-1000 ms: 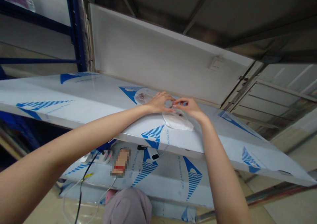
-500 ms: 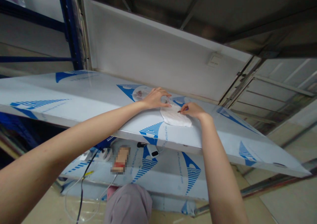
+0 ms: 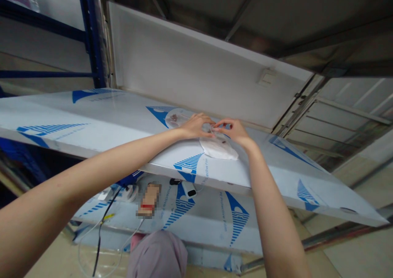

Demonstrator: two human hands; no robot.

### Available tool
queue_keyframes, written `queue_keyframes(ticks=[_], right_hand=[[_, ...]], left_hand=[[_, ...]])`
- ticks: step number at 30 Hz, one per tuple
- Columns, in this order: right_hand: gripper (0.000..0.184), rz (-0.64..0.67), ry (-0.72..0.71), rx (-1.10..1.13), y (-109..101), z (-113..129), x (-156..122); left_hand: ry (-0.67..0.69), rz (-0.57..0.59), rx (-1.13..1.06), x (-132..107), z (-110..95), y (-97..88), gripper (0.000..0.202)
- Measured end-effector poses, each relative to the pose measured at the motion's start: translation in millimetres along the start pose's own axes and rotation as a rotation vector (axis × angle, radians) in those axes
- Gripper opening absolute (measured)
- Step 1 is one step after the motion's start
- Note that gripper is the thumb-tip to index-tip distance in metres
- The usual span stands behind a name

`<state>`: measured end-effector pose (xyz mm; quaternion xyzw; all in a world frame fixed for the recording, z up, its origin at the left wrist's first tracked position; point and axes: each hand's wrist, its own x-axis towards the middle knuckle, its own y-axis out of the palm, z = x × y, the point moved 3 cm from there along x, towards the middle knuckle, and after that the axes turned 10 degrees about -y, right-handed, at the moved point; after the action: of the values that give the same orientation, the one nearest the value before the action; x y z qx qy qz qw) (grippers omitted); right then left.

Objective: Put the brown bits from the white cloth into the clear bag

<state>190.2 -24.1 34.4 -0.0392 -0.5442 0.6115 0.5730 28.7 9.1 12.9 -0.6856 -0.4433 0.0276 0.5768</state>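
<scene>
Both my hands meet on top of a film-covered metal shelf (image 3: pixel 92 126) printed with blue logos. My left hand (image 3: pixel 196 126) has its fingers curled in a pinch over a small clear plastic bag (image 3: pixel 211 127). My right hand (image 3: pixel 231 130) pinches the same bag from the right, fingertips almost touching the left ones. Just below the hands lies a white cloth pad (image 3: pixel 218 149) with a small dark piece on it. Left of my left hand sits a clear round bag holding small brownish parts (image 3: pixel 175 117).
A lower film-covered shelf (image 3: pixel 208 224) carries a white device (image 3: pixel 188 188), a power strip (image 3: pixel 130 193) and cables (image 3: pixel 101 224). A blue rack post (image 3: pixel 90 36) stands at back left, a white wall panel with a switch (image 3: pixel 266 77) behind. My knee (image 3: pixel 158 255) shows below.
My right hand rose from the white pad and came back up to meet my left hand at the small bag. The view shifted slightly.
</scene>
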Motion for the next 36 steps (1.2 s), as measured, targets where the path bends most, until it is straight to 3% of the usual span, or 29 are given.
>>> queue_keyframes(ticks=[3, 5, 10, 15, 18, 21, 25, 30, 36], right_hand=[[0.013, -0.080, 0.038, -0.057, -11, -8, -3], [0.011, -0.067, 0.101, -0.122, -18, -17, -7], [0.010, 0.269, 0.283, -0.255, -14, -39, -19], [0.016, 0.326, 0.295, -0.260, -4, -44, -21], [0.011, 0.277, 0.289, -0.245, -4, -40, -19], [0.005, 0.107, 0.194, -0.138, -5, -25, -11], [0.014, -0.107, 0.021, -0.014, -1, -3, -1], [0.012, -0.072, -0.074, -0.017, 6, 4, 1], [0.023, -0.118, -0.117, -0.129, 8, 9, -1]], left_hand=[[-0.037, -0.030, -0.001, 1, 3, -1.0, 0.049], [-0.055, -0.044, 0.004, 1, 5, -2.3, 0.049], [-0.073, -0.049, 0.029, 0, 5, -4.6, 0.048], [-0.064, -0.040, 0.039, 0, 5, -4.6, 0.048], [-0.066, -0.039, 0.042, 0, 6, -4.6, 0.048], [-0.069, -0.037, 0.035, 0, 5, -4.6, 0.049], [-0.045, -0.027, -0.007, -1, -2, -4.3, 0.050], [-0.060, -0.043, -0.021, -1, -4, -2.6, 0.046], [-0.078, -0.099, -0.015, 3, 4, 0.4, 0.042]])
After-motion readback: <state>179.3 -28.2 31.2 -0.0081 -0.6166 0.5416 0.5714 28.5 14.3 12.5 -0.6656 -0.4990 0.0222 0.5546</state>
